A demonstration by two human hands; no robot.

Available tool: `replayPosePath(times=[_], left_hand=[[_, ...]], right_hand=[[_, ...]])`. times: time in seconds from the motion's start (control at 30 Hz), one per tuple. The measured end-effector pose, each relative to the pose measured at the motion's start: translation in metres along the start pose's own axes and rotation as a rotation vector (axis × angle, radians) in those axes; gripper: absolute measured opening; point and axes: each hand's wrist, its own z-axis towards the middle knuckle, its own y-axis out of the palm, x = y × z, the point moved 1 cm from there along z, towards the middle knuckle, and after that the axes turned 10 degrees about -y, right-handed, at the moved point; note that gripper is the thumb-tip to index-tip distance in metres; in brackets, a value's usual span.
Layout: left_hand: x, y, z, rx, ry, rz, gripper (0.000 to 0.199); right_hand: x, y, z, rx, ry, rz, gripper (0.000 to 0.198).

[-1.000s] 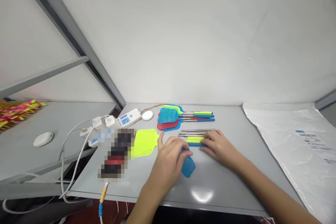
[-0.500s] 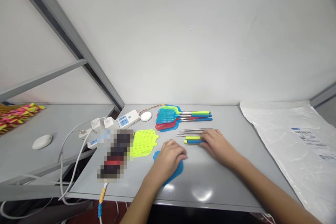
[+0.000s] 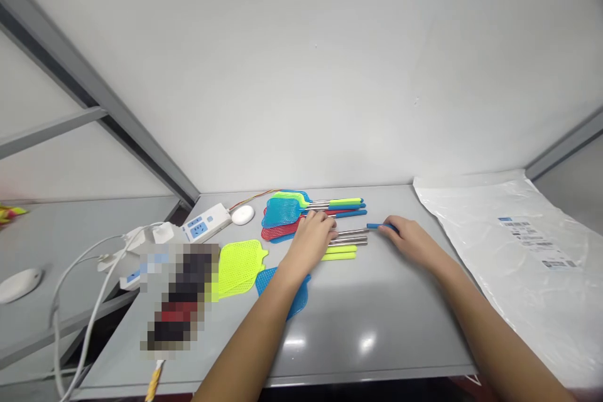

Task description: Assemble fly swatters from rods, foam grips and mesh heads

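Note:
My right hand (image 3: 407, 239) is closed around a blue handle (image 3: 377, 226), which points left. The handle's left end meets the tip of a thin metal rod (image 3: 353, 232). My left hand (image 3: 313, 235) has its fingers closed at that rod's other end, just in front of the fly swatters. More metal rods (image 3: 351, 242) lie below it, beside two yellow-green handles (image 3: 340, 253). Under my left forearm is a blue mesh swatter head (image 3: 296, 304), partly covered. Yellow-green swatter heads (image 3: 240, 267) lie to its left.
Assembled fly swatters (image 3: 282, 212) in blue, red and yellow-green are piled at the back. A power strip (image 3: 207, 223), a white round object (image 3: 243, 215) and a pixelated item (image 3: 188, 292) are at left. White plastic packaging (image 3: 471, 220) covers the right side of the table.
My right hand has drawn a blue handle away to the right, up to a rod's end. My left hand has moved from the blue swatter head up to the rods. The view has shifted.

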Motion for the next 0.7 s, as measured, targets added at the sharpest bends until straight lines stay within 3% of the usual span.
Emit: replayPosePath(times=[0.2,0.43,0.7], left_hand=[[-0.004,0.012,0.009,-0.016,0.0,-0.003,0.014],[0.006,-0.009,0.004,0.052,-0.015,-0.001,0.025],[0.006,-0.029,-0.03,0.175,0.065,0.095,0.024]], right_hand=[[0.011,-0.002,0.0,-0.06,0.025,-0.015,0.041],[0.001,-0.011,0.001,-0.004,-0.009,0.115,0.036],[-0.015,-0.013,-0.003,0.092,-0.119,0.254,0.036]])
